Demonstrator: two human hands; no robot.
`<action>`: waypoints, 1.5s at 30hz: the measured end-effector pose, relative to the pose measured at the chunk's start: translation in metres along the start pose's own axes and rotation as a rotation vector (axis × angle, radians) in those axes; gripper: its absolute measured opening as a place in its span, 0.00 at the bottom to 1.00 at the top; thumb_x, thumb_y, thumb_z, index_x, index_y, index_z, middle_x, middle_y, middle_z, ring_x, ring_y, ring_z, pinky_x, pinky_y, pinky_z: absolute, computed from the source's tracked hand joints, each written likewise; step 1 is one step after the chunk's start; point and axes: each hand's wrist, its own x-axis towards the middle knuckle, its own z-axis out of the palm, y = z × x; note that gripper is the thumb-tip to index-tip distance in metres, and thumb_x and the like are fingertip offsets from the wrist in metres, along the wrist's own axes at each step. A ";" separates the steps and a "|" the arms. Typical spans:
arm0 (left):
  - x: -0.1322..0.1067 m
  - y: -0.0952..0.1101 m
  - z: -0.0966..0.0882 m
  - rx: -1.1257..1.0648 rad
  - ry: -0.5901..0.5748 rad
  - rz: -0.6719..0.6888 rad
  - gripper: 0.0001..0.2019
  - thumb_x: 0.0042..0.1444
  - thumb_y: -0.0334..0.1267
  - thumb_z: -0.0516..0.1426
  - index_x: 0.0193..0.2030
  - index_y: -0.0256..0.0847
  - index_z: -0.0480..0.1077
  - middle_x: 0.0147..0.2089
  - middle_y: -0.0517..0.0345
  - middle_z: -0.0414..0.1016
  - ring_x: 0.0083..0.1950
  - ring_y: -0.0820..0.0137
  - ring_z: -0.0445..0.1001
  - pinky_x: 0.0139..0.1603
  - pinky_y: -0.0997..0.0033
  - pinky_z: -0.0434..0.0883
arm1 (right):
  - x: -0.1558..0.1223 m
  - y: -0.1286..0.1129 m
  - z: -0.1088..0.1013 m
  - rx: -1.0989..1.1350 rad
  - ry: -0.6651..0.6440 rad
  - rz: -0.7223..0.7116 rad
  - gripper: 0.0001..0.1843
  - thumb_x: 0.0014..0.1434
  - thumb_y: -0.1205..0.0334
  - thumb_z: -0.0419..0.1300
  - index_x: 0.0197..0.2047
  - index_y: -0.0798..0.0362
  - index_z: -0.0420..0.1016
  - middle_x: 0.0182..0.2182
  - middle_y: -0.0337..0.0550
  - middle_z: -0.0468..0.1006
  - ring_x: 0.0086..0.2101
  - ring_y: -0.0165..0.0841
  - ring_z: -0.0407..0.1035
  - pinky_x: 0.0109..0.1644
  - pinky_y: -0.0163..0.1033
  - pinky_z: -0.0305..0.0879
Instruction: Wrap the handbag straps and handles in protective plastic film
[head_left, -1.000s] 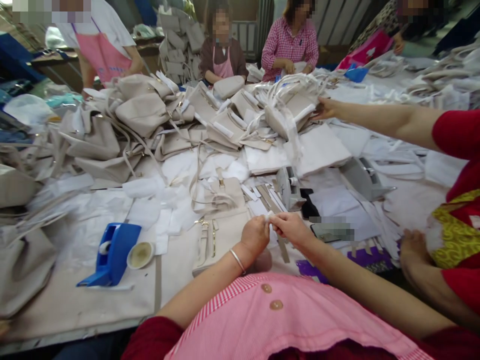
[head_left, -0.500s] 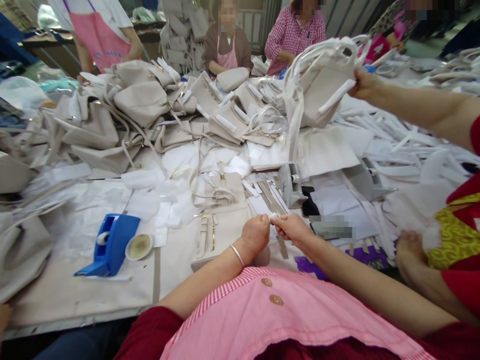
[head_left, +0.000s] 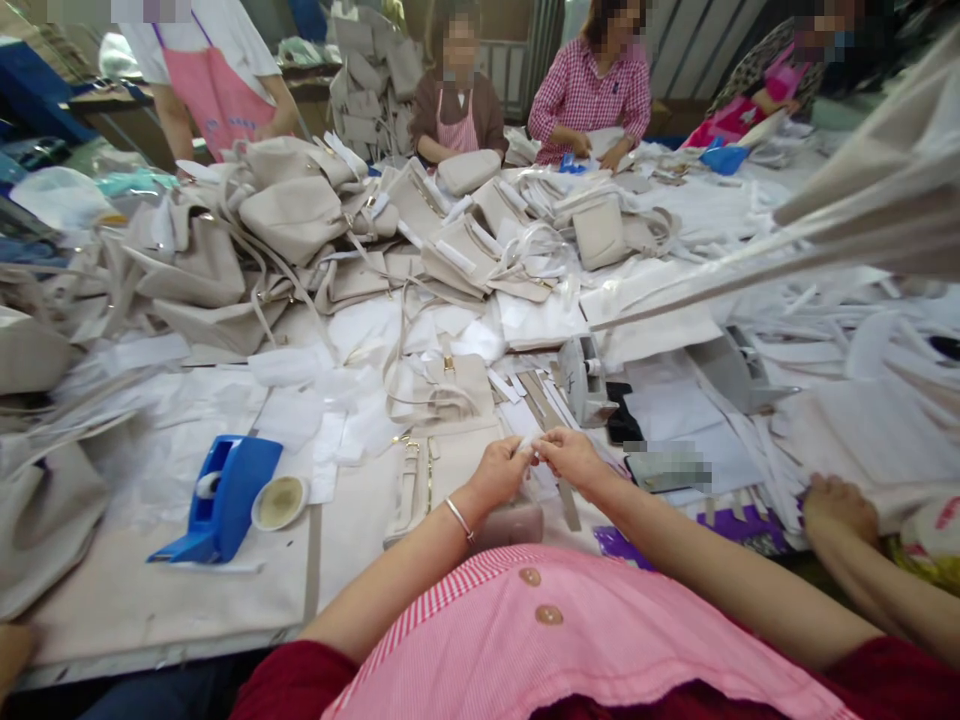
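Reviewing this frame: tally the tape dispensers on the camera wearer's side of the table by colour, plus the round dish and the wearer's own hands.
Blue tape dispenser: 1
Grey tape dispensers: 2
Round white dish: 1
Wearer's hands: 2 (left hand and right hand, pinching a small white piece)
Total: 6

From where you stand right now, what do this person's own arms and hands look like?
The left hand and right hand are bare. A thin, silver-coloured, ring-shaped bangle circles the left wrist. Dark red fabric sleeves end near the elbows, leaving the forearms uncovered.
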 end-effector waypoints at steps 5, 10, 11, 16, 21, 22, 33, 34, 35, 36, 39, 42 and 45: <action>-0.002 0.003 -0.006 -0.226 -0.057 -0.041 0.20 0.59 0.52 0.52 0.37 0.34 0.74 0.25 0.59 0.70 0.24 0.74 0.65 0.25 0.75 0.64 | 0.004 0.001 0.000 0.052 -0.085 -0.052 0.16 0.51 0.49 0.62 0.23 0.53 0.72 0.17 0.35 0.71 0.16 0.25 0.56 0.20 0.33 0.51; 0.000 0.003 -0.008 -0.360 -0.077 -0.069 0.22 0.58 0.56 0.53 0.40 0.35 0.72 0.28 0.58 0.70 0.24 0.75 0.66 0.24 0.76 0.64 | 0.002 0.006 -0.005 0.195 -0.155 -0.131 0.15 0.50 0.48 0.64 0.29 0.53 0.74 0.23 0.36 0.74 0.22 0.27 0.60 0.27 0.33 0.57; 0.000 0.003 -0.008 -0.375 -0.080 -0.070 0.23 0.58 0.56 0.54 0.40 0.35 0.72 0.29 0.57 0.71 0.24 0.75 0.66 0.24 0.76 0.64 | 0.001 0.008 -0.006 0.217 -0.174 -0.130 0.16 0.50 0.47 0.63 0.31 0.53 0.75 0.24 0.37 0.74 0.23 0.27 0.61 0.27 0.33 0.58; -0.001 0.009 -0.002 -0.382 -0.119 -0.069 0.22 0.57 0.55 0.56 0.44 0.36 0.73 0.35 0.55 0.74 0.26 0.75 0.69 0.26 0.75 0.66 | 0.000 0.010 -0.010 0.256 -0.227 -0.108 0.18 0.50 0.46 0.65 0.30 0.54 0.74 0.22 0.36 0.72 0.22 0.26 0.59 0.25 0.33 0.53; -0.007 0.011 -0.006 -0.397 -0.284 -0.052 0.27 0.59 0.57 0.54 0.55 0.37 0.69 0.44 0.47 0.77 0.37 0.68 0.75 0.39 0.69 0.72 | 0.005 0.008 -0.019 0.288 -0.173 -0.137 0.16 0.48 0.51 0.67 0.25 0.55 0.71 0.19 0.33 0.67 0.22 0.26 0.58 0.27 0.34 0.53; -0.008 0.009 -0.008 -0.423 -0.320 -0.075 0.28 0.59 0.58 0.51 0.54 0.35 0.70 0.44 0.45 0.77 0.39 0.66 0.75 0.41 0.68 0.72 | 0.005 0.008 -0.021 0.292 -0.165 -0.147 0.16 0.48 0.51 0.67 0.25 0.55 0.71 0.19 0.32 0.67 0.22 0.26 0.57 0.27 0.34 0.53; -0.006 0.001 -0.002 0.065 -0.219 -0.149 0.14 0.52 0.42 0.54 0.26 0.34 0.75 0.23 0.61 0.70 0.27 0.73 0.62 0.28 0.75 0.59 | 0.002 0.015 -0.021 0.297 -0.113 -0.148 0.15 0.50 0.52 0.65 0.25 0.55 0.70 0.18 0.30 0.63 0.21 0.24 0.54 0.26 0.33 0.49; -0.006 0.004 0.000 0.083 -0.219 -0.125 0.14 0.53 0.42 0.53 0.27 0.34 0.75 0.24 0.60 0.71 0.28 0.72 0.64 0.29 0.75 0.60 | 0.000 0.014 -0.024 0.291 -0.123 -0.151 0.14 0.51 0.52 0.65 0.26 0.55 0.71 0.18 0.30 0.63 0.21 0.24 0.54 0.26 0.32 0.49; -0.007 0.007 0.001 0.099 -0.225 -0.098 0.15 0.53 0.43 0.52 0.29 0.34 0.76 0.26 0.59 0.73 0.29 0.71 0.65 0.30 0.74 0.61 | -0.004 0.014 -0.027 0.282 -0.145 -0.152 0.14 0.51 0.52 0.65 0.28 0.55 0.72 0.18 0.30 0.64 0.21 0.24 0.55 0.26 0.32 0.50; -0.009 0.010 0.002 0.115 -0.238 -0.069 0.16 0.54 0.43 0.52 0.31 0.34 0.77 0.28 0.58 0.75 0.31 0.70 0.67 0.31 0.74 0.62 | -0.009 0.014 -0.030 0.271 -0.176 -0.151 0.13 0.51 0.53 0.66 0.29 0.56 0.74 0.18 0.30 0.65 0.21 0.24 0.56 0.26 0.32 0.50; -0.009 0.009 0.002 0.184 -0.228 -0.041 0.19 0.56 0.46 0.51 0.36 0.35 0.78 0.32 0.55 0.79 0.35 0.65 0.73 0.35 0.72 0.67 | -0.023 0.016 -0.032 0.245 -0.262 -0.134 0.13 0.44 0.58 0.71 0.30 0.57 0.78 0.19 0.32 0.70 0.21 0.24 0.58 0.26 0.32 0.54; -0.002 0.002 0.005 0.257 -0.238 -0.053 0.19 0.54 0.48 0.51 0.37 0.37 0.78 0.32 0.55 0.80 0.37 0.61 0.76 0.38 0.71 0.70 | -0.025 0.020 -0.023 0.279 -0.200 -0.123 0.11 0.43 0.61 0.71 0.29 0.57 0.78 0.23 0.33 0.73 0.25 0.26 0.64 0.32 0.34 0.61; 0.000 0.004 0.011 0.283 -0.223 -0.062 0.20 0.52 0.50 0.52 0.38 0.38 0.78 0.34 0.54 0.82 0.40 0.58 0.78 0.41 0.70 0.72 | -0.023 0.023 -0.012 0.318 -0.078 -0.064 0.07 0.41 0.67 0.70 0.26 0.57 0.76 0.23 0.34 0.74 0.26 0.28 0.66 0.33 0.35 0.63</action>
